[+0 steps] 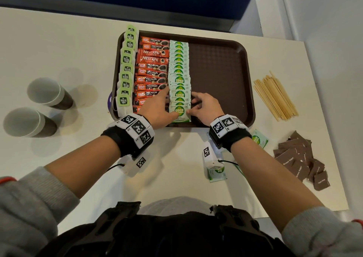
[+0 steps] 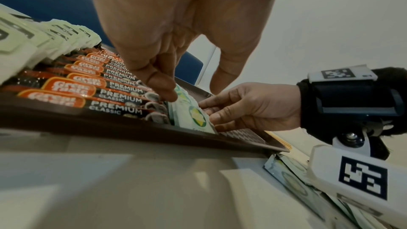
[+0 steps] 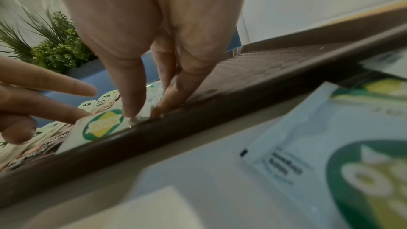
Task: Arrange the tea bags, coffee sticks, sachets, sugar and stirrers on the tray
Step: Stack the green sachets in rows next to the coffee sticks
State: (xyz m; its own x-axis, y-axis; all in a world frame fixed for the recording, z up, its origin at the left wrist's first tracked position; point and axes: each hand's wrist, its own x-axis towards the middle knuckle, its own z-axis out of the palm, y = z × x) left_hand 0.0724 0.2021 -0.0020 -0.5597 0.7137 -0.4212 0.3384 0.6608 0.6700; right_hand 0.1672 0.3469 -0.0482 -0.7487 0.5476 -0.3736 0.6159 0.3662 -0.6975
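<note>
The white surface (image 1: 59,40) carries a dark brown rectangular plastic tray (image 1: 222,64). On the tray's left half lie three rows: green-tagged tea bags (image 1: 125,73), red coffee sticks (image 1: 152,68) and pale green coco sugar sachets (image 1: 179,75). Wooden stirrers (image 1: 275,97) and brown sugar packets (image 1: 300,158) lie right of the tray. The left hand (image 1: 157,109) and right hand (image 1: 206,107), fingers mostly extended, press fingertips against either side of the sachet row's near end, gripping nothing.
</note>
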